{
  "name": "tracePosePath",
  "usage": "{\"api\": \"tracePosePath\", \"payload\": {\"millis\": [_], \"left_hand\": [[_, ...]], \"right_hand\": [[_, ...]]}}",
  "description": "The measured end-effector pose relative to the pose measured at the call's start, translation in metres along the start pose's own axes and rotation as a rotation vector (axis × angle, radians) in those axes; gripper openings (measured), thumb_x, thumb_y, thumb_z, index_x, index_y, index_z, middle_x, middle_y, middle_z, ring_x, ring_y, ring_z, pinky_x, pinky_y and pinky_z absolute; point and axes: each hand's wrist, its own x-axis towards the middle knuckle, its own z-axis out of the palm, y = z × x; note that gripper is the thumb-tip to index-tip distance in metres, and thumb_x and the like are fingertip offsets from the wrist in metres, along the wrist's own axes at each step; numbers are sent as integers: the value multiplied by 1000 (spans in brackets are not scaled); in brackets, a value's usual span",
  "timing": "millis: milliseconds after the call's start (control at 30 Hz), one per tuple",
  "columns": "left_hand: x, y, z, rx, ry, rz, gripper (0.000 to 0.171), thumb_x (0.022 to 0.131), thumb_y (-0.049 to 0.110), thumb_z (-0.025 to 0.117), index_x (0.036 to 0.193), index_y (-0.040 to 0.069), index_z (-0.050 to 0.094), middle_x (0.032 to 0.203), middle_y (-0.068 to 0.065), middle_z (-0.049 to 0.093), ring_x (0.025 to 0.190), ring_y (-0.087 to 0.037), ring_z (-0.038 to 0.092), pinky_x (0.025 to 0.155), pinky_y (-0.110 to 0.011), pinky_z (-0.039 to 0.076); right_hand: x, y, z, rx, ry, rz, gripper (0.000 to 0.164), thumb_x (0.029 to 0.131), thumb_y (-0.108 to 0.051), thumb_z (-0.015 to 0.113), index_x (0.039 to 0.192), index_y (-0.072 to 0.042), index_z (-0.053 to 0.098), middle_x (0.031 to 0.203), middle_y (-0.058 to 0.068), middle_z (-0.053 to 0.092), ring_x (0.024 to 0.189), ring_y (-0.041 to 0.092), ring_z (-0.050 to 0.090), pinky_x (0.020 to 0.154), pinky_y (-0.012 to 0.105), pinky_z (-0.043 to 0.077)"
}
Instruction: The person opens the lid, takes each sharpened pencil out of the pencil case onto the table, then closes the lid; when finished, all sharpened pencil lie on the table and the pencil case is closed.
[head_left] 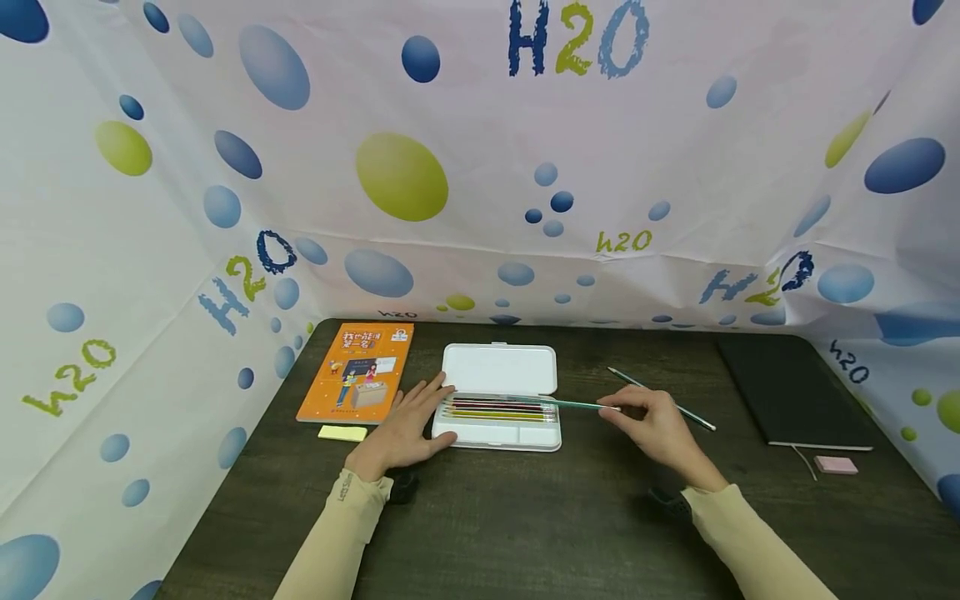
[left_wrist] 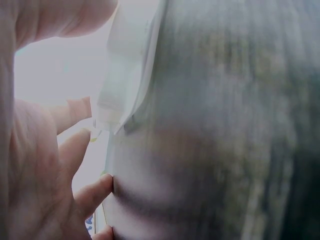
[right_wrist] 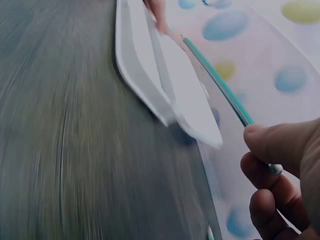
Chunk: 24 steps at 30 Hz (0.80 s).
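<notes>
A white pencil case [head_left: 498,437] lies with its lid [head_left: 499,369] folded back, several pencils [head_left: 495,409] in a row inside. My left hand [head_left: 405,427] rests at the case's left side, fingers spread and straight, fingertips at its edge. Between thumb and fingers, my right hand [head_left: 651,425] pinches a green pencil [right_wrist: 220,82] near its end. The pencil's tip points left and overlaps the case's upper edge in the head view. Behind the right hand a second green pencil [head_left: 696,416] lies slanted on the table.
On the left lie an orange book [head_left: 318,392] and a yellow strip [head_left: 342,433]. To the right are a black notebook [head_left: 795,392] with a ribbon and a pink eraser [head_left: 836,465]. A patterned sheet [head_left: 480,217] stands behind the dark wooden table [head_left: 525,533].
</notes>
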Motion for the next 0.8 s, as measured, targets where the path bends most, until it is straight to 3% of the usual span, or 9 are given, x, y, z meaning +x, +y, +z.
{"api": "tracePosePath", "payload": {"millis": [233, 467, 633, 800], "left_hand": [[0, -1, 1, -3, -5, 3, 76, 93, 53, 61, 156, 19, 35, 166, -5, 16, 149, -41, 18, 113, -70, 11], [0, -3, 0, -3, 2, 0, 76, 93, 53, 62, 156, 20, 35, 166, -3, 15, 149, -40, 18, 113, -70, 11], [1, -3, 2, 4, 1, -2, 76, 93, 54, 61, 156, 20, 35, 166, -3, 15, 149, -40, 18, 113, -70, 11], [0, -2, 2, 5, -4, -11, 76, 93, 54, 61, 156, 20, 36, 166, -3, 16, 149, -39, 18, 114, -69, 11]], "right_hand": [[-38, 25, -49, -96, 165, 89, 12, 89, -12, 76, 99, -14, 80, 90, -3, 72, 61, 10, 51, 51, 21, 41], [-55, 44, -63, -305, 377, 106, 11, 82, -8, 81, 93, -8, 81, 86, 5, 72, 69, -8, 50, 58, 14, 38], [-59, 52, -60, -366, 377, 123, 11, 80, -6, 82, 91, -8, 80, 86, 9, 73, 67, -3, 52, 57, 17, 36], [-60, 56, -58, -386, 343, 144, 9, 80, -7, 81, 89, -8, 81, 85, 9, 73, 66, 11, 58, 58, 21, 37]]}}
